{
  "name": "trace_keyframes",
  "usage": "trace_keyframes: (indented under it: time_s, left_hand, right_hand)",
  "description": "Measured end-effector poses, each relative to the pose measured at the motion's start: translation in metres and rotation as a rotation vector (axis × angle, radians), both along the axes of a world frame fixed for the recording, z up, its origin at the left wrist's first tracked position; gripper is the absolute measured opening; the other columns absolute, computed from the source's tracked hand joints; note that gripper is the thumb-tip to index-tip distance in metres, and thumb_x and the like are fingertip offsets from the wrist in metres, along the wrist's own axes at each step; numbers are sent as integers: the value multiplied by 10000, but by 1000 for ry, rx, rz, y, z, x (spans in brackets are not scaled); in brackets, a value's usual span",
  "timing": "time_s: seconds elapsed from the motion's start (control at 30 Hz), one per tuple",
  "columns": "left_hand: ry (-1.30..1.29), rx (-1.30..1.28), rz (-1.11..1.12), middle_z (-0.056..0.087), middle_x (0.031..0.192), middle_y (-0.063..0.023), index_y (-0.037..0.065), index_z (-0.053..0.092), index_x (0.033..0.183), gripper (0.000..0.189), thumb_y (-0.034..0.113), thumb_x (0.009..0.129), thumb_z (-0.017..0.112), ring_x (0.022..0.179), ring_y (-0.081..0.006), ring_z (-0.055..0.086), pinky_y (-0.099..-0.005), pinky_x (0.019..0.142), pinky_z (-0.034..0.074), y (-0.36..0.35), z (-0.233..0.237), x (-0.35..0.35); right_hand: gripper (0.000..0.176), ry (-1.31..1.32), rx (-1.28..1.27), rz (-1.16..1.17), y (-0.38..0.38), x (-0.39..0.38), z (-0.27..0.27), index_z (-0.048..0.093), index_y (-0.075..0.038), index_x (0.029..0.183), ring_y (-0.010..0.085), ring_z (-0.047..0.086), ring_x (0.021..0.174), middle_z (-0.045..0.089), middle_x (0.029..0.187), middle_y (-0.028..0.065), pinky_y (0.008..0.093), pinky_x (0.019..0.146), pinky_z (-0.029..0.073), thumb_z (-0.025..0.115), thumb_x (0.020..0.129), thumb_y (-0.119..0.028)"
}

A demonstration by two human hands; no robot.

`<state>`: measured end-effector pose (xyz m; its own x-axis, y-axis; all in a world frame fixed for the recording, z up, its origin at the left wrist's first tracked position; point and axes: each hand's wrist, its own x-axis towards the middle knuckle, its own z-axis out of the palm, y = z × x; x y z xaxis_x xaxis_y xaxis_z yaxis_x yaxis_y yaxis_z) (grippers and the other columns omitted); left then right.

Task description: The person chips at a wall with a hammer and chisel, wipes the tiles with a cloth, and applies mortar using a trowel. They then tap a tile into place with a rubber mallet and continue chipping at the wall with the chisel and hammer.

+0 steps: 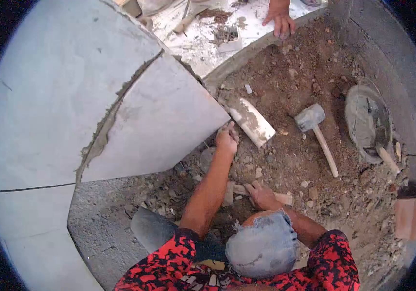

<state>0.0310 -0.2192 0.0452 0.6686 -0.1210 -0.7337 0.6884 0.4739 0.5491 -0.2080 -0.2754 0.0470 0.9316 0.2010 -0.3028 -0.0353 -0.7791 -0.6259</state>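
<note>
My left hand [227, 139] is at the pointed corner of a large pale grey tile [164, 111], its fingers curled closed at the edge. That tile sits beside another large tile [57, 87], with grey mortar [102, 138] squeezed out along the joint. Lower down, my right hand [262, 196] is closed around the wooden handle [283, 199] of a tool lying low over the rubble. The tool's greyish head [228, 194] points left; its exact kind is unclear. Just past my left fingers, a white curved piece [252, 122] smeared with dirt rests on the soil.
A mallet [311, 118] with a wooden handle lies on the dirt. To its right is a mortar pan [369, 119] with a wooden-handled tool [387, 160]. Another person's hand [280, 22] rests by the curved edge, near a small white container [228, 40]. Bricks [414, 217] stand right.
</note>
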Motion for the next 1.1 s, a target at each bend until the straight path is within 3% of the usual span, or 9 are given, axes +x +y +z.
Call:
trace_keyframes:
  time_s: [0.27,0.47,0.63,0.7,0.73,0.8,0.87,1.03,1.1]
  left_hand:
    - [-47,-67,153,509,776,16,130,474,909,66,148,878,419,557,-95,390,-242,473,310,-2,-18,5]
    - [-33,9,153,529,838,18,129,491,962,125,166,894,392,614,-108,410,-267,528,338,0,-18,7]
    - [-90,23,89,538,853,33,134,508,929,88,132,866,446,653,-103,428,-259,567,360,3,-13,4]
    - [-74,20,70,543,865,29,132,509,929,85,120,858,464,654,-100,429,-256,573,366,9,-15,2]
    - [-118,-10,41,550,884,30,132,511,925,84,112,848,482,660,-95,433,-261,581,370,12,-16,1]
    - [-146,-51,19,557,902,31,131,513,922,88,104,839,501,666,-89,437,-267,590,374,16,-20,2]
    - [-186,15,-117,567,937,32,148,512,921,92,110,837,510,672,-82,443,-270,600,377,22,-22,5]
    - [-89,-16,-37,584,903,22,135,510,895,75,97,853,462,627,-99,435,-260,558,366,22,-14,8]
    - [-165,-4,-169,568,970,56,162,518,984,143,127,847,497,667,-101,431,-304,646,368,29,-28,13]
  right_hand:
    - [317,74,59,-3,-6,4,6,435,-49,1113,393,529,879,446,1049,225,483,729,441,422,800,-101]
    - [379,15,-2,4,-6,0,1,406,-62,1137,370,555,818,452,1014,213,456,678,466,469,764,-85]
    - [513,147,-70,8,-29,5,25,364,-123,1216,380,519,922,426,1095,186,442,708,462,534,731,-121]
    - [492,-180,-139,10,-42,1,15,388,-66,1149,353,578,732,476,990,198,451,587,485,551,685,-84]
    - [478,-125,-130,-1,-49,1,16,390,-68,1145,346,582,722,479,979,191,441,577,487,546,694,-87]
    - [464,-53,-132,-6,-69,14,35,391,-70,1141,340,586,712,481,967,185,432,566,490,541,702,-89]
    - [473,-257,-194,75,-84,33,47,364,-75,1158,326,590,698,465,1029,179,413,543,492,530,715,-99]
    - [343,-202,-391,255,-98,104,99,482,-46,1058,295,603,692,547,951,156,377,549,498,525,724,-116]
    - [343,-204,-478,339,-97,131,99,479,-35,1061,288,604,705,553,952,151,361,561,498,524,733,-124]
